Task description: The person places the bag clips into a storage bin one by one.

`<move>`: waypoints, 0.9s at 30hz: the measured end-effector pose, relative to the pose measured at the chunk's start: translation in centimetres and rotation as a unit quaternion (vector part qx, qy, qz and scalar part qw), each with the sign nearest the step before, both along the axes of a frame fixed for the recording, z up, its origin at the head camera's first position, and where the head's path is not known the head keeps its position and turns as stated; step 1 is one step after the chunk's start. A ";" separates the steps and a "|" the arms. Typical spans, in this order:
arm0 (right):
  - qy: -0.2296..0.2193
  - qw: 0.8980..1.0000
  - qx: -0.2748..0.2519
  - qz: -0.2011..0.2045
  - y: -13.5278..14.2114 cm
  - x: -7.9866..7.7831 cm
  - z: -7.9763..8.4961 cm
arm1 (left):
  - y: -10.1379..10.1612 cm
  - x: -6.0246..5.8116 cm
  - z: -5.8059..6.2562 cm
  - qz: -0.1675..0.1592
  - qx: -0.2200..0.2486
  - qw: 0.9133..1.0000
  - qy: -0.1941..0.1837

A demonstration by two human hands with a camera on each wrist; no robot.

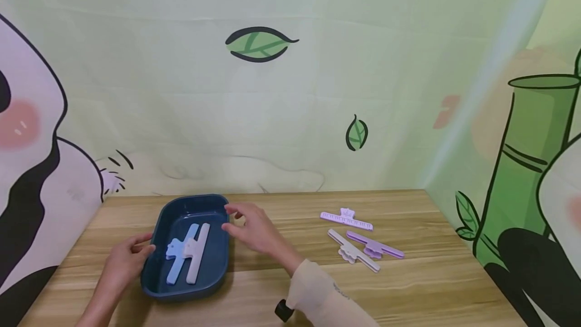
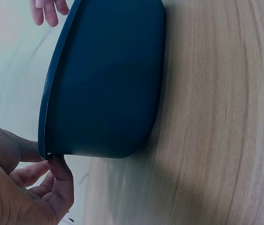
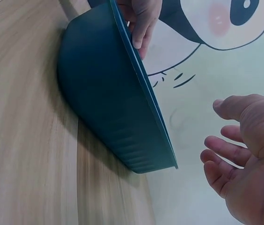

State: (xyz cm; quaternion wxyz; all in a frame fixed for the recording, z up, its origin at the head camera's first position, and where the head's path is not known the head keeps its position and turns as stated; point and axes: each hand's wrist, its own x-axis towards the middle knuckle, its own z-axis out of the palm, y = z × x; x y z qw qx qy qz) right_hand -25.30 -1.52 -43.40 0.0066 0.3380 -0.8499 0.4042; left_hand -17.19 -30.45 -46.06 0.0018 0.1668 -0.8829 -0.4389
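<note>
A dark blue rectangular plastic basin stands on the left part of the table. My left hand pinches its left rim between thumb and fingers; the left wrist view shows the thumb and fingertips right at that rim. Inside the basin lie a light blue sealing clip and a pale, whitish sealing clip, side by side and slanted. My right hand hovers at the basin's right rim with its fingers loosely bent and holding nothing. In the right wrist view this hand is apart from the basin wall.
On the right of the wooden table lie three more clips: a pale purple one with ruler-like marks, a whitish one and a purple one. A printed cloth backdrop rises behind the table.
</note>
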 end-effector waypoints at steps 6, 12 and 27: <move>0.009 1.000 -0.011 -0.006 0.9 -0.2 -0.1 | 0.0 0.0 0.0 0.004 0.003 1.000 -0.012; 0.017 0.999 -0.029 -0.004 1.8 -0.3 0.1 | 0.1 0.0 0.2 0.009 0.008 1.000 -0.021; 0.023 0.999 -0.035 -0.021 4.8 -0.8 0.0 | 0.0 0.1 0.2 -0.006 -0.010 1.000 0.010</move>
